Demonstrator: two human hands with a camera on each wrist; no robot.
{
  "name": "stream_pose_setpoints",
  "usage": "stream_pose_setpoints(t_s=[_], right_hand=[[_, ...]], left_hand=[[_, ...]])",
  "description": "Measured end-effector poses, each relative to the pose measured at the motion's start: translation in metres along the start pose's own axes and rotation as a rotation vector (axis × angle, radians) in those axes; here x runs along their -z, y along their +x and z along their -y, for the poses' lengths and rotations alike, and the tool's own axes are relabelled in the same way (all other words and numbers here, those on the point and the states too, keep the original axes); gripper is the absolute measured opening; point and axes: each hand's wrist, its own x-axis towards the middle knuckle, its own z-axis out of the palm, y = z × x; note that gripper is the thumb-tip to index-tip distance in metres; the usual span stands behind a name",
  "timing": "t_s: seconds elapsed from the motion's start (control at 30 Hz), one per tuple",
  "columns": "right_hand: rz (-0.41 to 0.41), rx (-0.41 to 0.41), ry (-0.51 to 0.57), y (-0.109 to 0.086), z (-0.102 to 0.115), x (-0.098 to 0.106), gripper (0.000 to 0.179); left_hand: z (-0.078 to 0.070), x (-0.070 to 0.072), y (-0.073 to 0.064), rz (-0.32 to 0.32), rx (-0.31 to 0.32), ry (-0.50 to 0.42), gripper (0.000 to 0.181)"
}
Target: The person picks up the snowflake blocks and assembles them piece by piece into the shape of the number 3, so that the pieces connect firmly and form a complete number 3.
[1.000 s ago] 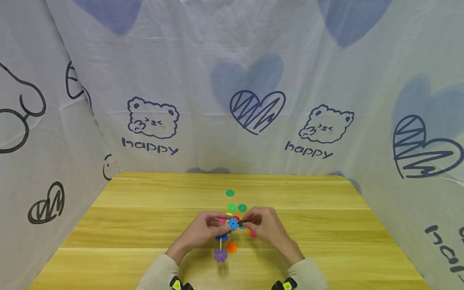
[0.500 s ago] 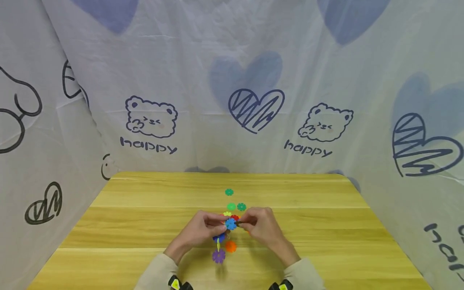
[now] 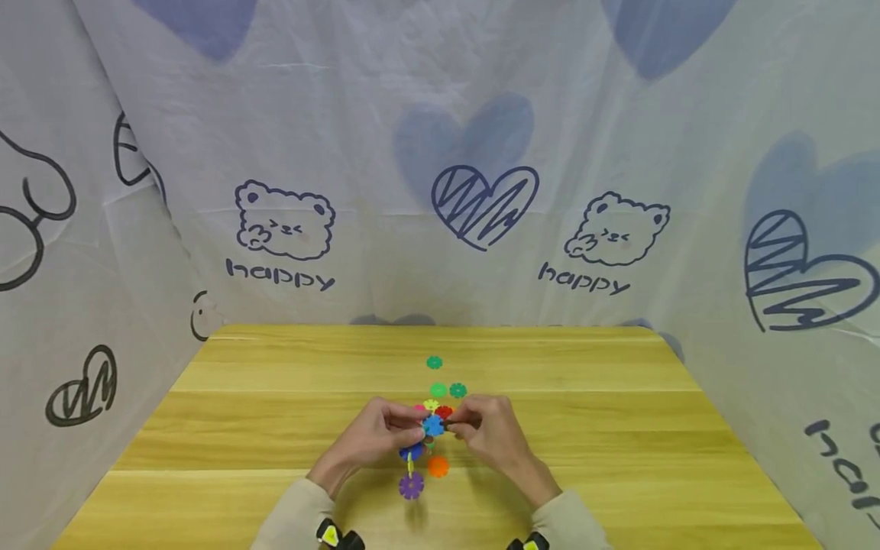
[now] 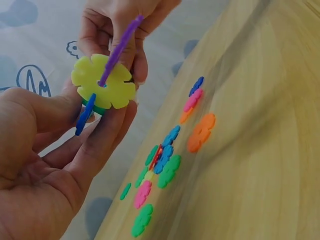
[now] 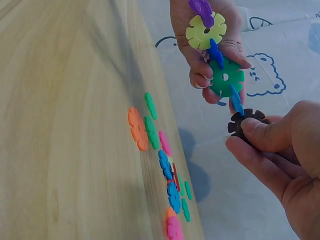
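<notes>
My left hand [image 3: 371,439] holds a chain of notched plastic flower discs by its green disc [image 5: 218,83]. Above the green one in the right wrist view come a dark blue disc [image 5: 215,53], a yellow disc [image 5: 196,37] and a purple disc [image 5: 201,10]. From the green disc's other side a light blue disc [image 5: 236,98] sticks out. Between thumb and fingers, my right hand [image 3: 498,437] pinches a black disc [image 5: 234,127], its edge right at the light blue disc's edge. The thumb hides part of the black disc.
Several loose discs lie on the wooden table [image 3: 619,428] below and beyond the hands, among them an orange disc [image 3: 438,467], a red disc [image 3: 444,412] and a far green disc [image 3: 435,362]. A printed white curtain [image 3: 385,252] hangs behind.
Both hands have shifted slightly left together with the chain. The light blue disc has drifted left with them, and the right hand keeps its pinch on the black disc.
</notes>
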Motion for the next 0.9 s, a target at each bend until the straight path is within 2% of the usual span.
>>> stream_pose_setpoints(t_s=[0.23, 0.33, 0.47, 0.63, 0.8, 0.9], right_hand=[[0.015, -0.032, 0.033, 0.000, -0.001, -0.003, 0.016], [0.016, -0.035, 0.033, 0.001, -0.001, -0.002, 0.015], [0.021, -0.064, 0.051, 0.003, -0.002, 0.005, 0.011], [0.061, -0.093, 0.046, 0.006, -0.002, 0.013, 0.006], [0.102, -0.047, 0.032, 0.006, -0.002, 0.015, 0.008], [0.117, 0.006, 0.033, 0.006, -0.003, 0.012, 0.009]], left_hand=[[0.000, 0.002, -0.001, -0.004, 0.025, 0.002, 0.040], [-0.003, 0.000, -0.001, -0.021, 0.037, 0.033, 0.040], [-0.010, -0.003, 0.001, -0.042, 0.075, 0.063, 0.040], [-0.015, -0.006, 0.003, -0.035, 0.109, 0.047, 0.039], [-0.012, -0.009, 0.003, -0.009, 0.118, 0.047, 0.041], [-0.008, -0.011, 0.004, 0.025, 0.115, -0.005, 0.042]])
